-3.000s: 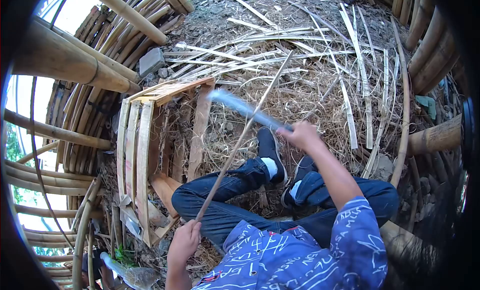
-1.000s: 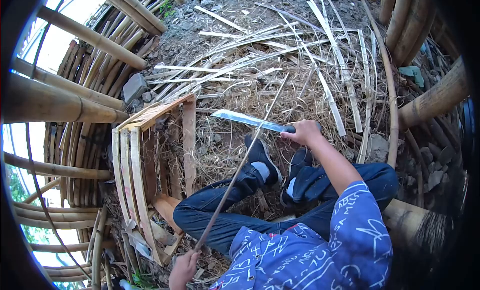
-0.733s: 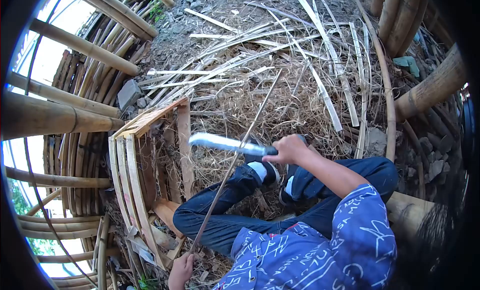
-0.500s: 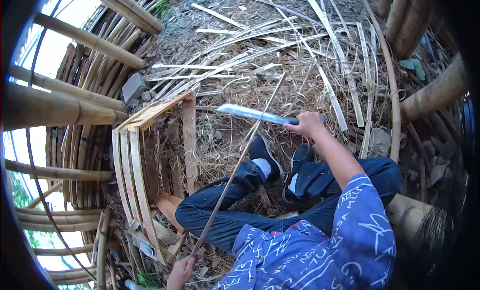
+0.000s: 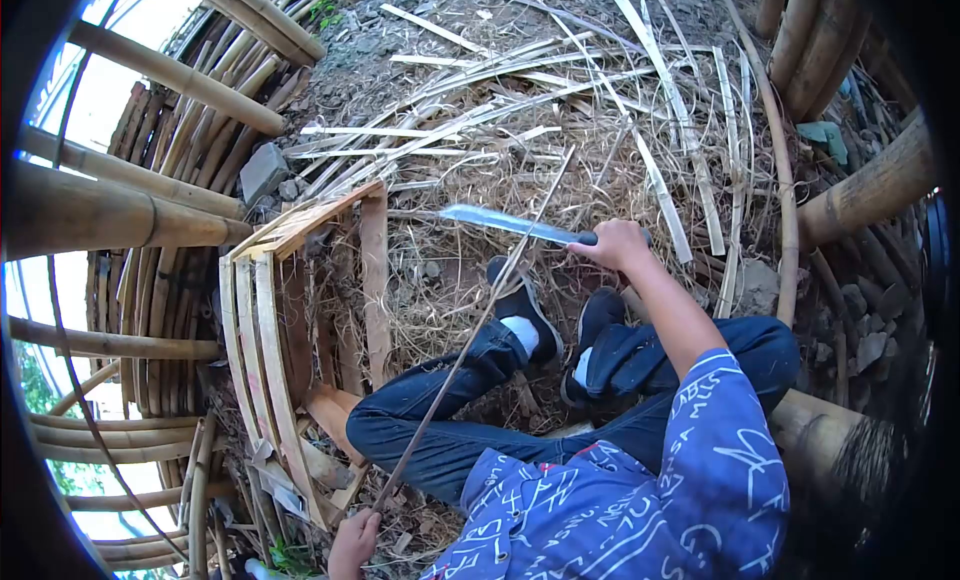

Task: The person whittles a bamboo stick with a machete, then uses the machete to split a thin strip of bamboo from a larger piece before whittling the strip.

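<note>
My right hand is wrapped round the dark handle of a machete, whose long bright blade points left. Low on the left, my left hand grips the near end of a long thin bamboo strip. The strip slants up and away over my left leg and past my shoe, and the blade overlaps it near its far end. A wooden slatted crate lies just left of my bent leg, its side open toward me.
Pale split bamboo strips and curly shavings litter the ground ahead. A grey block sits beyond the crate. Thick bamboo poles run along the left, with more poles and rubble at the right.
Both hands keep their grips on the machete and the strip. The blade and strip have shifted only slightly, and the whole view has moved a little.
</note>
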Demonstrator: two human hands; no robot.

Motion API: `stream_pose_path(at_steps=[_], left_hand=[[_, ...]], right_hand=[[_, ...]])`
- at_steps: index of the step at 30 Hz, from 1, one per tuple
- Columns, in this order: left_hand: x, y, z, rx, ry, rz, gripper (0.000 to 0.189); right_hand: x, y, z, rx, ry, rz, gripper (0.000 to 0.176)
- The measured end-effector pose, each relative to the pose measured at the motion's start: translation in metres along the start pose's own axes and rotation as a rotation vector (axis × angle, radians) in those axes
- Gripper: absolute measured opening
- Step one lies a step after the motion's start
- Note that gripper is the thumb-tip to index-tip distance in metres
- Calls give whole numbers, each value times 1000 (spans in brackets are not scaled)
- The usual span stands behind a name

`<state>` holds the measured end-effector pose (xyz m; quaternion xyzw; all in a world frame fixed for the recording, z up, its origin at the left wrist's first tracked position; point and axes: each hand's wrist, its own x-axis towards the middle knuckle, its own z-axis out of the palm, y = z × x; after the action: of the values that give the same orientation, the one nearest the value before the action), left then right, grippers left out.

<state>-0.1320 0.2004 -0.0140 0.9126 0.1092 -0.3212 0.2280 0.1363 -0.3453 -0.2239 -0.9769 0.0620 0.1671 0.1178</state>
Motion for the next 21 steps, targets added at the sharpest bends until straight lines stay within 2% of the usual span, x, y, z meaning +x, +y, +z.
stream_pose_path(at_steps=[4, 7, 8, 9, 12, 14, 17, 18, 21], left_hand=[[10, -6, -9, 6, -19, -104, 31], [7, -35, -17, 120, 50, -31, 32], [3, -42, -19, 78, 63, -32, 32], [-3, -45, -22, 81, 64, -38, 32], [-12, -53, -26, 68, 62, -91, 31], [-12, -63, -28, 100, 90, -71, 31], [-13, -93, -36, 246, 135, -40, 33], [-22, -106, -35, 174, 64, -208, 38], [-33, -136, -34, 138, 113, -211, 37]], right_hand=[[9, 0, -6, -56, -31, -18, 83], [7, 3, -8, -19, 33, -2, 82], [7, 7, -9, -23, 58, 29, 82], [8, 11, -17, -7, -9, 123, 83], [18, 33, -12, -5, -27, 145, 87], [19, 41, -14, -132, -33, 82, 89], [25, 45, 1, -118, -10, 61, 91], [24, 43, 0, -118, 8, 44, 91], [26, 46, -3, -139, 10, -19, 89]])
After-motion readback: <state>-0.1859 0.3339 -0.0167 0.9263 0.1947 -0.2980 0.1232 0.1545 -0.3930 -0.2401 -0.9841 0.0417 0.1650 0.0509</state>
